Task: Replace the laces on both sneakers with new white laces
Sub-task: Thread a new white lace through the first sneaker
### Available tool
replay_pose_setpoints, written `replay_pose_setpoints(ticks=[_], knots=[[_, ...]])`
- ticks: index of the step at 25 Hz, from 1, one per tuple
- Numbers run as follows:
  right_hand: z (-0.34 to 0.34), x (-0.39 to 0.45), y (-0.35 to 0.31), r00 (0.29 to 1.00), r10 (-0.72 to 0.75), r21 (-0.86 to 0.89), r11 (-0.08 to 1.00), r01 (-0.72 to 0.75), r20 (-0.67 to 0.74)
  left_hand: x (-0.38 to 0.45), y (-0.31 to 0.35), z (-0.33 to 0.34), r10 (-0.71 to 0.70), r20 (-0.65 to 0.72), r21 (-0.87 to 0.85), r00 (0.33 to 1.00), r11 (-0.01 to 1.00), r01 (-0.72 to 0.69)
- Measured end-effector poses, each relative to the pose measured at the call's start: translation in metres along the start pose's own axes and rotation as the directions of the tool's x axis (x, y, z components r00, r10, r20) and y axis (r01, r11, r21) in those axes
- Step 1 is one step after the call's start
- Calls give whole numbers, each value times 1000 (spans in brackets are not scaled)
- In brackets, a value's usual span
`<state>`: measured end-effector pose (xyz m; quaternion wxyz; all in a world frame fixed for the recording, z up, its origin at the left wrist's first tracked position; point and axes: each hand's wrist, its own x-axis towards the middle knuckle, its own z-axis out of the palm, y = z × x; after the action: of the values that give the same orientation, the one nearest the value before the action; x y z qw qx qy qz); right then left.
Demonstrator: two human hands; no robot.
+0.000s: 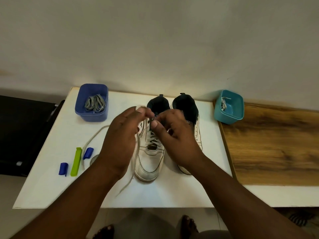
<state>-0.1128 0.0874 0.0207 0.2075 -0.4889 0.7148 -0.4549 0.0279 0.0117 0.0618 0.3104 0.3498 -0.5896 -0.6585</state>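
Two white sneakers with dark linings stand side by side on the white table (51,187), toes toward me. The left sneaker (149,163) is partly threaded with a white lace (133,157). My left hand (120,140) pinches this lace near the top eyelets, and a loop sticks up above its fingers. The lace's long tails trail left across the table and down toward the front edge. My right hand (174,137) pinches the lace at the left sneaker's upper eyelets. It covers much of the right sneaker (186,104), so that shoe's lacing is hidden.
A blue tub (81,109) at the back left holds grey laces (95,103). A teal tub (236,114) at the right, on a wooden surface (276,144), holds a white lace (223,103). Two blue clips (63,168) and a green clip (76,162) lie front left.
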Motion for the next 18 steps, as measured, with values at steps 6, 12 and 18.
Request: replay_pose_setpoints(ticks=[6, 12, 18], knots=[[16, -13, -3, 898, -55, -94, 990, 107, 437, 9, 3, -7, -71, -6, -654, 997, 755, 50], [9, -13, -17, 635, 37, 295, 864, -409, 772, 14, -2, -8, -169, -94, -750, 981, 661, 42], [-16, 3, 12, 997, 46, -97, 994, -53, -66, 23, -16, -21, -529, -326, -668, 784, 715, 205]])
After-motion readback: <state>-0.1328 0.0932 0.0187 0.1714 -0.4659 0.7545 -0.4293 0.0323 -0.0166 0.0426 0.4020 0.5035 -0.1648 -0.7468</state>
